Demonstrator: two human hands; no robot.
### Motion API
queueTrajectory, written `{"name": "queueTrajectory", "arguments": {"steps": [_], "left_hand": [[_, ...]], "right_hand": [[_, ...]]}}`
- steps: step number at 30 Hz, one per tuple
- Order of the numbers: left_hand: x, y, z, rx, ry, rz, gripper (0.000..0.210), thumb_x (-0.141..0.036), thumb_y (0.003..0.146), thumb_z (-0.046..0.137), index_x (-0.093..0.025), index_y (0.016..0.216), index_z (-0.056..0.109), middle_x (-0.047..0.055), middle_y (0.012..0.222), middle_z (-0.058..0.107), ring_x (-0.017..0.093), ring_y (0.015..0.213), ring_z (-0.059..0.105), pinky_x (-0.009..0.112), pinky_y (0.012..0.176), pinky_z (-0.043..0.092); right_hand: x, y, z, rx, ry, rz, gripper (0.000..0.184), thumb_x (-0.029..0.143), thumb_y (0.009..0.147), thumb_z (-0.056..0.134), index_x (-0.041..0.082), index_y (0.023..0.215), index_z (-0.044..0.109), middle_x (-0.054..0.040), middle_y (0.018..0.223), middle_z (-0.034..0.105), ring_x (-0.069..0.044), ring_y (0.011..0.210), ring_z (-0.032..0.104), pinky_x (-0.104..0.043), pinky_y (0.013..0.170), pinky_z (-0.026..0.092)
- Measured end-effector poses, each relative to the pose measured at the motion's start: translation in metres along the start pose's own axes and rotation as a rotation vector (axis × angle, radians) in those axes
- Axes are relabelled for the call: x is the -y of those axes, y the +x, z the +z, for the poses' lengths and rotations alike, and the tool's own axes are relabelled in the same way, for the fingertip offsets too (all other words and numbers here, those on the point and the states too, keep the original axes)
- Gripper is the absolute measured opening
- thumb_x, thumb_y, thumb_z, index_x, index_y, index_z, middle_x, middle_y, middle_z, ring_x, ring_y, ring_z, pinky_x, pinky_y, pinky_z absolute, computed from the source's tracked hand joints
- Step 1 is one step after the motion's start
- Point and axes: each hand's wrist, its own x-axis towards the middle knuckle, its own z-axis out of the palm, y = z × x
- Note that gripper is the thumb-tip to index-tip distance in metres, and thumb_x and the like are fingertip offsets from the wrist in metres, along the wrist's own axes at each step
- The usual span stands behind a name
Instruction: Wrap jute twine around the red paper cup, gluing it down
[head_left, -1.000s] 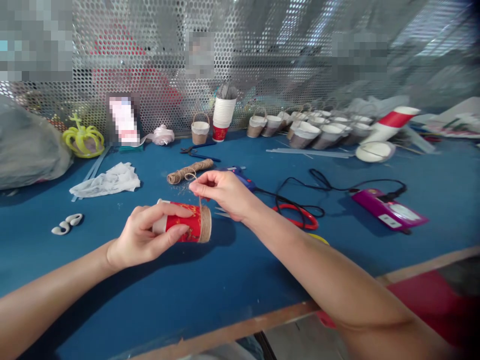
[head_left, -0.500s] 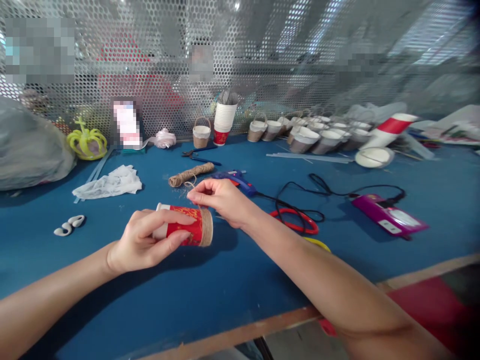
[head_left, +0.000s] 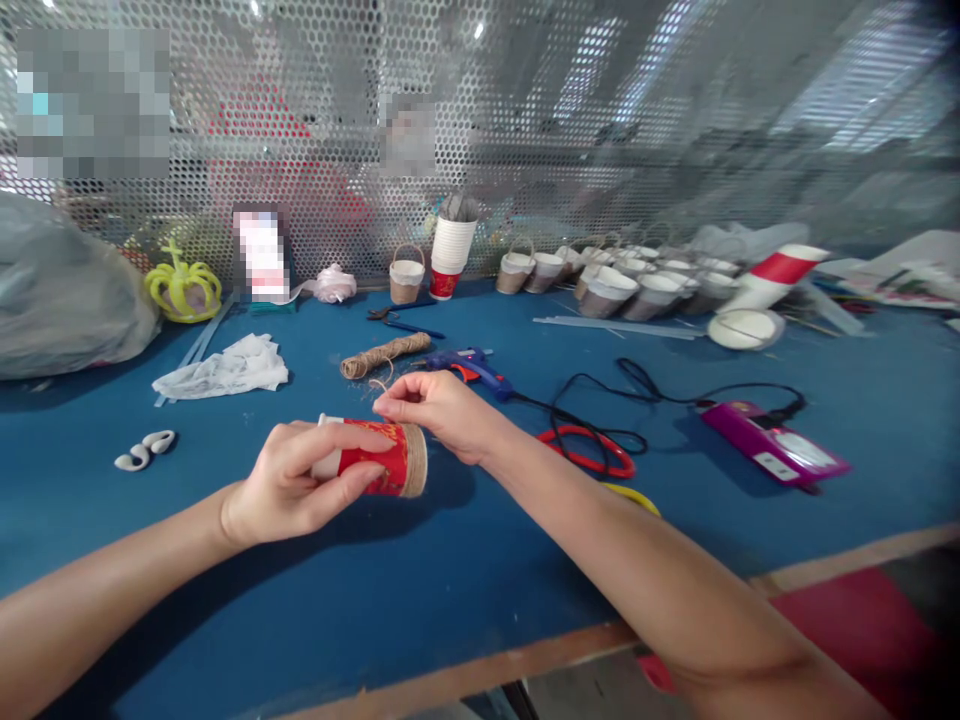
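Note:
My left hand (head_left: pixel 300 480) is closed round a red and white paper cup (head_left: pixel 390 478), held on its side above the blue table. Bands of brown twine (head_left: pixel 415 462) wrap the cup's right end. At the cup's upper edge, my right hand (head_left: pixel 435 408) pinches the twine's free strand between thumb and fingers. That strand loops back toward a wound bundle of twine (head_left: pixel 385 355) lying just behind. A blue glue gun (head_left: pixel 480 370) rests on the table beyond my right hand, with its black cord running right.
Pliers (head_left: pixel 405 322), a stack of paper cups (head_left: pixel 452 250) and several twine-covered cups (head_left: pixel 611 288) stand along the mesh back. To the right lie red-handled scissors (head_left: pixel 592 455) and a purple power strip (head_left: pixel 772 445). White earbuds (head_left: pixel 145 450) and crumpled white cloth (head_left: pixel 225 370) are at left.
The whole view has shifted slightly. My right hand sits a little lower and closer to the cup; both hands keep their holds.

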Motion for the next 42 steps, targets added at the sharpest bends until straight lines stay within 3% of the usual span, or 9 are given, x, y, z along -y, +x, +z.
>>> {"name": "queueTrajectory", "arguments": {"steps": [2,4,8,13,17,23,42], "left_hand": [[0.000,0.000,0.000,-0.012,-0.015,-0.052,0.014,-0.019,0.081,0.058,-0.015,0.093,0.064,-0.009,0.039,0.048,0.005,0.035,0.041,0.014,0.043,0.041],[0.001,0.001,-0.001,-0.049,-0.022,-0.162,0.016,-0.022,0.081,0.058,-0.015,0.093,0.066,-0.006,0.045,0.056,0.006,0.038,0.045,0.015,0.044,0.041],[0.006,0.006,0.000,-0.176,-0.073,-0.433,0.019,-0.029,0.081,0.060,-0.015,0.091,0.067,0.005,0.083,0.071,0.012,0.064,0.063,0.018,0.057,0.050],[0.012,0.011,0.002,-0.239,-0.153,-0.596,0.024,-0.034,0.079,0.060,-0.013,0.089,0.066,0.007,0.084,0.071,0.016,0.069,0.064,0.023,0.059,0.052],[0.012,0.011,0.003,-0.231,-0.109,-0.577,0.023,-0.033,0.079,0.059,-0.013,0.089,0.066,0.006,0.082,0.071,0.017,0.072,0.065,0.024,0.063,0.052],[0.013,0.006,0.005,-0.205,-0.090,-0.527,0.023,-0.033,0.081,0.058,-0.014,0.091,0.066,0.006,0.082,0.071,0.017,0.072,0.065,0.024,0.066,0.053],[0.012,0.006,0.004,-0.191,-0.116,-0.573,0.022,-0.032,0.080,0.058,-0.014,0.090,0.067,0.005,0.084,0.071,0.017,0.076,0.065,0.024,0.067,0.052]], "right_hand": [[-0.001,0.002,-0.001,-0.001,-0.012,-0.002,0.027,0.041,0.061,0.075,0.018,0.066,0.062,0.0013,0.062,0.058,-0.011,0.058,0.050,-0.026,0.057,0.040],[0.001,0.004,-0.005,-0.043,-0.052,-0.038,0.029,0.046,0.069,0.068,0.018,0.071,0.062,-0.0009,0.068,0.060,-0.012,0.060,0.052,-0.026,0.058,0.041],[0.012,-0.001,-0.016,-0.207,-0.139,-0.164,0.036,0.053,0.077,0.056,0.017,0.077,0.057,-0.0031,0.074,0.060,-0.013,0.065,0.054,-0.026,0.057,0.043],[0.024,-0.022,-0.013,0.008,-0.255,-0.112,0.025,0.041,0.076,0.062,0.017,0.077,0.057,-0.0026,0.071,0.060,-0.013,0.065,0.055,-0.028,0.061,0.044],[0.020,-0.027,-0.004,-0.016,-0.262,-0.142,0.015,0.031,0.074,0.063,0.018,0.078,0.055,-0.0005,0.071,0.058,-0.013,0.066,0.054,-0.027,0.059,0.043],[0.013,-0.023,-0.001,-0.042,-0.264,-0.175,0.018,0.032,0.073,0.063,0.019,0.075,0.051,0.0001,0.072,0.057,-0.012,0.064,0.052,-0.028,0.060,0.042],[0.012,-0.023,0.000,-0.038,-0.271,-0.154,0.018,0.032,0.074,0.063,0.019,0.073,0.050,0.0023,0.066,0.054,-0.011,0.060,0.051,-0.026,0.057,0.041]]}}
